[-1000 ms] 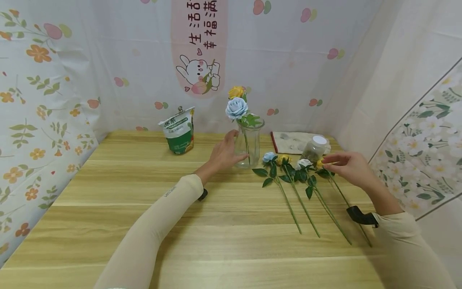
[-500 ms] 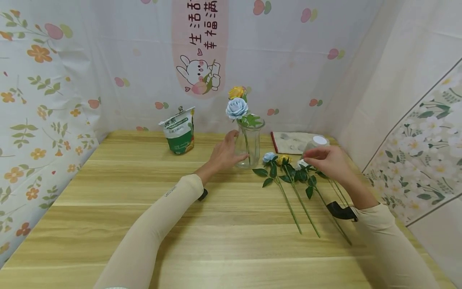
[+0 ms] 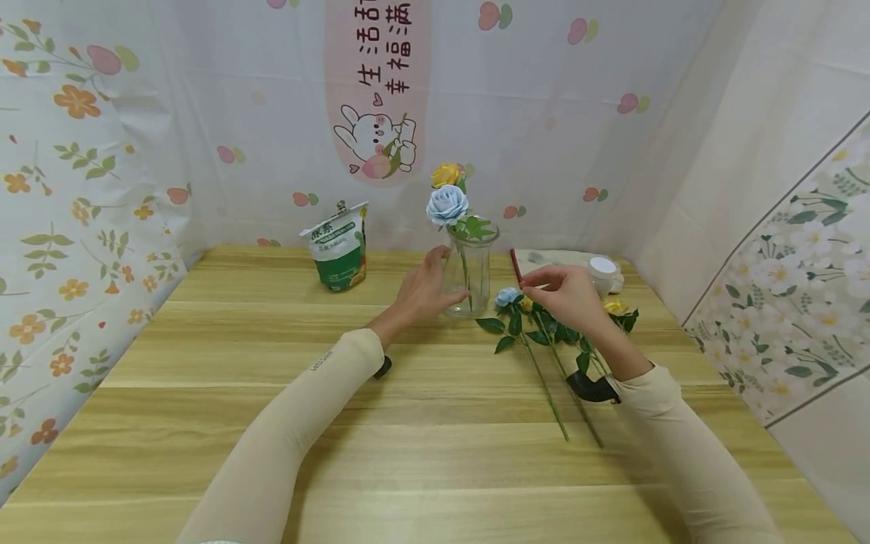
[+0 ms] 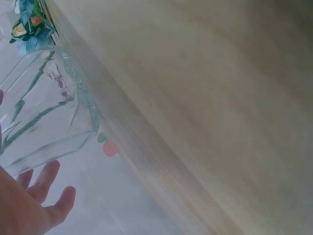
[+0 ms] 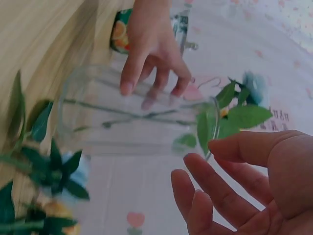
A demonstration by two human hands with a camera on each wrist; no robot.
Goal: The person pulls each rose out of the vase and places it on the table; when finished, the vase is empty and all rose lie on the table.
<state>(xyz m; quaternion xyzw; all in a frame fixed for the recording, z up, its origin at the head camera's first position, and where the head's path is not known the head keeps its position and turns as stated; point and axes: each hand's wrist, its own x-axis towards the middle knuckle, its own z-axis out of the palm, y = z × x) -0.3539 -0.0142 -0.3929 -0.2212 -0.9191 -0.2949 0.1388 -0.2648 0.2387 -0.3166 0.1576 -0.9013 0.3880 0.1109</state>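
Note:
A clear glass vase [image 3: 479,276] stands upright near the back of the table, with a light-blue rose [image 3: 447,205] and a yellow rose [image 3: 446,174] in it. My left hand [image 3: 423,289] grips its left side, thumb in front and fingers behind. To the right, my right hand [image 3: 569,296] hovers over the roses on the table with loosely bent fingers and nothing between them. A blue rose [image 3: 507,296] lies nearest the vase. Another yellow rose [image 3: 615,307] lies beyond my right wrist. The white rose and parts of other stems are hidden under that hand and forearm.
A green and white packet [image 3: 340,258] with a clip on top stands at the back left. Behind my right hand are a flat pale pouch [image 3: 553,259] with a red edge and a white-lidded jar [image 3: 602,267]. Patterned cloth [image 3: 272,113] hangs behind the table.
My right hand has moved left, from the rightmost yellow rose across the white one toward the vase, holding nothing. My left hand has stayed at the vase.

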